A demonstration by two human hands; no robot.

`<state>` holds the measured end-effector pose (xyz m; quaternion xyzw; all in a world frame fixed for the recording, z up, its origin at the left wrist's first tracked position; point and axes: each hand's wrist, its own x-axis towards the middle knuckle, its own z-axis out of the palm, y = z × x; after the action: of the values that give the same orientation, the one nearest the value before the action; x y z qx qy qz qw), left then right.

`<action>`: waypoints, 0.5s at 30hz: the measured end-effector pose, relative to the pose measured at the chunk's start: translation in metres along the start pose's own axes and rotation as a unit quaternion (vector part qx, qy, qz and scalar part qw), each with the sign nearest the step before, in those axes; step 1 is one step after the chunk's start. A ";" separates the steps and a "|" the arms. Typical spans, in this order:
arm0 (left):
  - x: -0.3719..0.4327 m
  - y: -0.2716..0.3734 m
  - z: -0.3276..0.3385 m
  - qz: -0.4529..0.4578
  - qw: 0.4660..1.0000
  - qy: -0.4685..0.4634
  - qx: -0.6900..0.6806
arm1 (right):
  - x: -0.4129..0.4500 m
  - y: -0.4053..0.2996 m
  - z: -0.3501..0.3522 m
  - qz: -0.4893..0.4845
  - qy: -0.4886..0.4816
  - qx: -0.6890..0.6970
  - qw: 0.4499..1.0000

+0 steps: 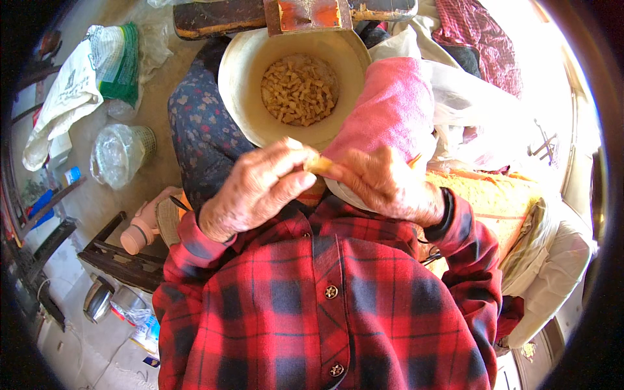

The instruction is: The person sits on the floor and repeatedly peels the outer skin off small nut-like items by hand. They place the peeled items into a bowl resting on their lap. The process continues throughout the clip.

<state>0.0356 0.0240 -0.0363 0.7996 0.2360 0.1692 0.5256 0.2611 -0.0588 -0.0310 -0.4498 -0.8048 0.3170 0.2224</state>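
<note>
My left hand [263,187] pinches a small yellowish piece of food [319,165] between thumb and fingers; the piece is blurred. At its other end, the curled fingers of my right hand [390,185] grip it. A small orange tip [415,160] shows behind the right knuckles; what it belongs to is hidden. Just beyond the hands, a deep cream-coloured bucket [239,107] stands between my knees. Many chopped pale-yellow pieces [300,92] cover its bottom. Part of a white rim [343,193] shows under my right hand, mostly covered.
A pink towel [385,102] drapes over my right knee. A wooden bench [219,19] crosses beyond the bucket. On the left are a plastic-lined basket [117,153], a woven sack [73,97], a pink bottle [139,234] and a kettle [97,300]. An orange cloth [492,204] covers the seat at right.
</note>
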 end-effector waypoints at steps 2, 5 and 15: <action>-0.007 0.000 0.011 0.018 0.999 -0.023 -0.013 | -0.009 -0.010 0.005 0.100 -0.042 0.105 0.989; -0.017 -0.001 0.015 0.066 0.998 -0.017 0.006 | -0.009 -0.016 0.018 0.101 -0.017 0.191 0.976; -0.062 0.023 -0.072 -0.024 0.990 0.026 0.134 | 0.026 -0.028 0.036 -0.053 0.001 0.144 0.988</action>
<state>-0.0491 0.0364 0.0118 0.8523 0.2894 0.1436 0.4114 0.2085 -0.0591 -0.0343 -0.3697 -0.7734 0.4169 0.3022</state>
